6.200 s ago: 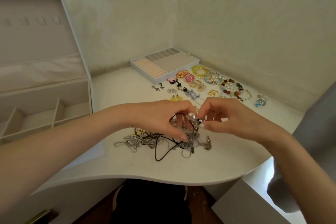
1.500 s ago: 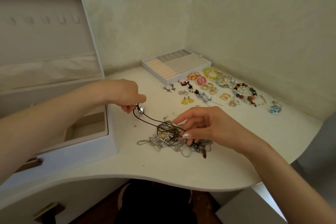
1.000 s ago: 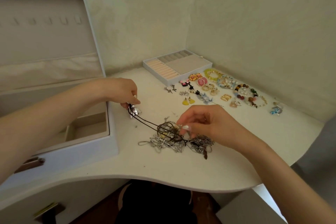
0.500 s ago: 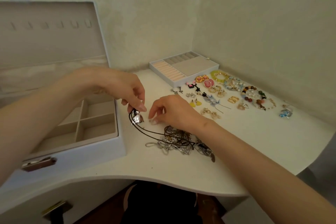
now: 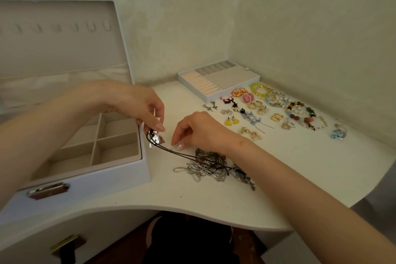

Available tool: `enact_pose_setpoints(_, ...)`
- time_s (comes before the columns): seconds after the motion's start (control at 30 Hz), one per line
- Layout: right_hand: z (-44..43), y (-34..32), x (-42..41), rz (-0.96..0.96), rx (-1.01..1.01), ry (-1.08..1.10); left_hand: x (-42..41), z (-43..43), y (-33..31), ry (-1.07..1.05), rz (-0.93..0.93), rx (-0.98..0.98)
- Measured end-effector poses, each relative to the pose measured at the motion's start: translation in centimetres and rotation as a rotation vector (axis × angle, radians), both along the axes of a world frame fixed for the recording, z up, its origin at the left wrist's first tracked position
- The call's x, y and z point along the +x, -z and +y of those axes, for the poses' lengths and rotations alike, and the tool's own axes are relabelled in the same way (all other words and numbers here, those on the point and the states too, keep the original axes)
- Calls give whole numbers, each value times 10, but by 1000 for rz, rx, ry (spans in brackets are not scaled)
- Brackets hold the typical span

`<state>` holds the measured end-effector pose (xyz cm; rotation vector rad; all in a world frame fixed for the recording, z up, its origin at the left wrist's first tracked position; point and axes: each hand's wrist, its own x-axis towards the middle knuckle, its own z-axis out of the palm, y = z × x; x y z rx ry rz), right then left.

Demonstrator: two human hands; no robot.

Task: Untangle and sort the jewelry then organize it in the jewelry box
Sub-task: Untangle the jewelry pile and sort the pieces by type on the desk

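Observation:
My left hand [image 5: 142, 108] pinches the top of a black cord necklace with a silver pendant [image 5: 154, 138], lifted just right of the jewelry box [image 5: 85, 178]. The cord [image 5: 182, 154] runs down to the right into a tangled pile of silver chains [image 5: 211, 167] on the table. My right hand [image 5: 200, 130] hovers beside the pendant with curled fingertips at the cord; whether it grips the cord is unclear. The box stands open, its divided compartments bare.
A removable ring tray [image 5: 218, 80] sits at the back by the wall corner. Sorted earrings [image 5: 242, 113] and beaded bracelets [image 5: 300, 111] lie in rows to the right. The white table [image 5: 300, 178] has a curved front edge; a drawer handle [image 5: 66, 244] shows below left.
My left hand has pulled the pendant end of the black cord out of the pile toward the box. My right hand moved left from the pile to the cord beside the pendant.

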<state>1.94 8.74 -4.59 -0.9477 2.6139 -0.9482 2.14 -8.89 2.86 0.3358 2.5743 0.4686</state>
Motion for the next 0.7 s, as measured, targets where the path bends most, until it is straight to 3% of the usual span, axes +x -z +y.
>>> enact_pose_setpoints(0.27,-16,6,5,23,-12,-23,-1,3,3,32,-1,-7)
enact_pose_setpoints(0.7,41,-2,-3,-6,85,78,-12,22,24,81,201,-161)
